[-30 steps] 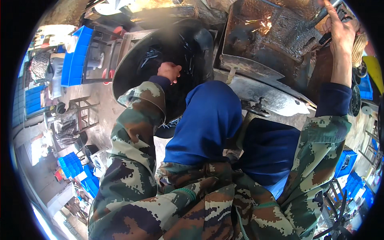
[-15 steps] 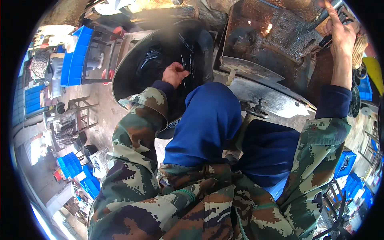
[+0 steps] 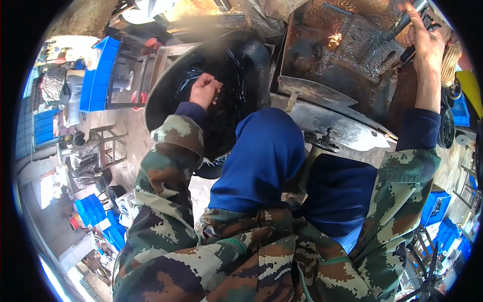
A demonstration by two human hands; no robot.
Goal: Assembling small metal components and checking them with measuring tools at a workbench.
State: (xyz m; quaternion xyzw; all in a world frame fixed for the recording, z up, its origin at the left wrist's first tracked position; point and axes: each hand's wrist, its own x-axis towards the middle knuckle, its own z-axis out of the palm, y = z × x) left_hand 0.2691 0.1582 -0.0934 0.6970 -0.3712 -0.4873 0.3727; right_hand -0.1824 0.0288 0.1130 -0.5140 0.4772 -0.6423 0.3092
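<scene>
Hands (image 3: 204,91) at black tub (image 3: 165,103), oily machine bed (image 3: 322,60) (blue crates (image 3: 102,75) around)

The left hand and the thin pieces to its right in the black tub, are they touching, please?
Apart: the head view shows bare black tub between the left hand and those thin pieces.

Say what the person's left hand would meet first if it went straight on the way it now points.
Probably the thin, shiny, metallic-looking pieces ahead and right in the wide black basin, though depth around the left hand is unclear.
</scene>
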